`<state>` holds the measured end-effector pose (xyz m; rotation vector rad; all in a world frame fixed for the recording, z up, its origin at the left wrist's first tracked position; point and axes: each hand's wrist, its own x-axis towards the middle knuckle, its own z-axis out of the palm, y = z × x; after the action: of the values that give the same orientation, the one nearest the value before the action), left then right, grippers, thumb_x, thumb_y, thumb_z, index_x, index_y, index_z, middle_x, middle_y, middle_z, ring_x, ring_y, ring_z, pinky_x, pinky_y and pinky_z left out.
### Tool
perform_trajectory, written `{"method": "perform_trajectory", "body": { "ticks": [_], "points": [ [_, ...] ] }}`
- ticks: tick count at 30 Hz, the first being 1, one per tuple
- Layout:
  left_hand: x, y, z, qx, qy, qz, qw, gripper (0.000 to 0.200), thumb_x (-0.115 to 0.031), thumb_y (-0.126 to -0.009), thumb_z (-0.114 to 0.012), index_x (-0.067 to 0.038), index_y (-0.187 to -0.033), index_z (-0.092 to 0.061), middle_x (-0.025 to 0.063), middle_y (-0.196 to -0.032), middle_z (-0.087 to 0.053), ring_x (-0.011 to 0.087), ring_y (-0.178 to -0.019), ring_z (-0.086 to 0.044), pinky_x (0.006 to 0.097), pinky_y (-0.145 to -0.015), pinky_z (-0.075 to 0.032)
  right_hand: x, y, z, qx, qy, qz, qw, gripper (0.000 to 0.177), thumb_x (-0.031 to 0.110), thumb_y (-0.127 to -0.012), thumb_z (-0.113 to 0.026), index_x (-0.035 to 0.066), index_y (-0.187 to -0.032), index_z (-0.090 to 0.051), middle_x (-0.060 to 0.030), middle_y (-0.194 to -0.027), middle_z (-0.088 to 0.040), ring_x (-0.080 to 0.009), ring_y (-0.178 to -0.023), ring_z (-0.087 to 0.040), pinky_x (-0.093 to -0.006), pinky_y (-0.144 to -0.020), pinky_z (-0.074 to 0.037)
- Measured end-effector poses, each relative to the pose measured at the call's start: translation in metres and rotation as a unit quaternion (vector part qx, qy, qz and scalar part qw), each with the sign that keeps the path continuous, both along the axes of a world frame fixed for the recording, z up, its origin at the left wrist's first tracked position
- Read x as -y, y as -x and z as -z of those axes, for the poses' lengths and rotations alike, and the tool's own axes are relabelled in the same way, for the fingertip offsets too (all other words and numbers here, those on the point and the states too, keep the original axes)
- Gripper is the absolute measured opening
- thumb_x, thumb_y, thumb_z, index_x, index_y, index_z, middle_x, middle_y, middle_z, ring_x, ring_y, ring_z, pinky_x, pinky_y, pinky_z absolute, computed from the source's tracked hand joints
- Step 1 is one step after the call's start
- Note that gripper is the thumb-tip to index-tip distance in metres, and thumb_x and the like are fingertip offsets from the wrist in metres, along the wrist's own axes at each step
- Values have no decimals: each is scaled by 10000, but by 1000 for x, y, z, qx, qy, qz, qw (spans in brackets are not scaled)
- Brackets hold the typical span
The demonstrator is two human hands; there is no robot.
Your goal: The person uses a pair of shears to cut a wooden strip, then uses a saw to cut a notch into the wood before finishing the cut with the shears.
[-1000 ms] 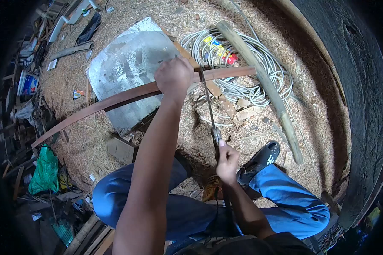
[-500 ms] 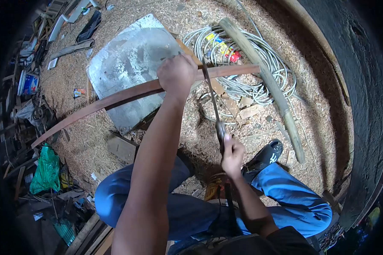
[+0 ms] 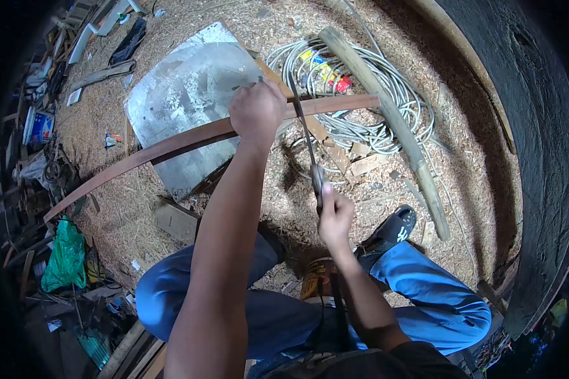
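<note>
My left hand (image 3: 257, 108) is closed round a long reddish wooden strip (image 3: 164, 146), pressing it over a grey, scuffed metal-faced board (image 3: 183, 95). In my right hand (image 3: 336, 218) is the handle of a hand saw (image 3: 307, 136), its thin blade seen almost edge-on. The blade crosses the strip just right of my left fist. Its teeth are too fine to make out. The strip's right end reaches over a rough wooden pole (image 3: 389, 110); its left end sticks out far to the lower left.
Coiled grey cable (image 3: 417, 120) lies under the pole. Wood shavings (image 3: 461, 189) cover the ground. A green plastic bag (image 3: 65, 256) and scrap line the left side. A large dark curved timber (image 3: 518, 126) stands at the right. My sandalled foot (image 3: 395, 227) rests below the pole.
My right hand has pushed the saw forward, away from my body, across the strip. My left hand keeps its hold, and the whole view has shifted slightly.
</note>
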<state>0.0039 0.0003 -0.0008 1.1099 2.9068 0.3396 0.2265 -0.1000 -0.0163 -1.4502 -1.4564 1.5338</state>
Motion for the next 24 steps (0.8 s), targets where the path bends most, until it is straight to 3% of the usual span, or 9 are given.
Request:
{"method": "perform_trajectory", "body": {
  "ticks": [4, 8, 10, 16, 24],
  "points": [
    [1, 2, 2, -4, 10, 1, 1000, 471, -275, -930, -426, -17, -661, -714, 206, -756, -702, 369, -719, -695, 457, -733, -552, -4, 15, 13, -39, 23, 11, 999, 508, 236, -1037, -508, 14, -585, -435, 20, -533, -385, -85, -511, -334, -314, -477, -254],
    [1, 1, -1, -2, -8, -6, 1000, 449, -271, -917, -449, -19, -652, -710, 211, -734, -695, 365, -705, -695, 447, -714, -553, 40, -29, 6, -14, -7, -1, 1000, 500, 227, -1034, -513, 16, -588, -434, 28, -533, -383, -81, -510, -329, -309, -479, -248],
    [1, 2, -2, -6, -13, -3, 1000, 443, -271, -913, -455, -20, -651, -709, 210, -725, -693, 364, -697, -694, 448, -707, -553, 45, -37, 6, -18, 41, 25, 999, 485, 218, -1032, -518, 18, -596, -447, 36, -535, -394, -72, -513, -333, -301, -482, -250],
    [3, 4, 5, -21, -28, 10, 999, 400, -255, -891, -489, -27, -646, -708, 199, -698, -688, 364, -661, -690, 451, -683, -554, -19, 20, -2, -16, 35, 10, 999, 486, 225, -1030, -533, 21, -594, -466, 47, -535, -392, -65, -517, -323, -300, -478, -242],
    [2, 3, 3, -13, -27, -6, 1000, 421, -275, -897, -482, -29, -638, -706, 199, -686, -688, 366, -650, -691, 450, -675, -558, 32, -34, -18, -1, 25, -6, 1000, 507, 205, -1035, -518, 25, -575, -402, 41, -529, -383, -62, -508, -311, -305, -471, -232]
  ]
}}
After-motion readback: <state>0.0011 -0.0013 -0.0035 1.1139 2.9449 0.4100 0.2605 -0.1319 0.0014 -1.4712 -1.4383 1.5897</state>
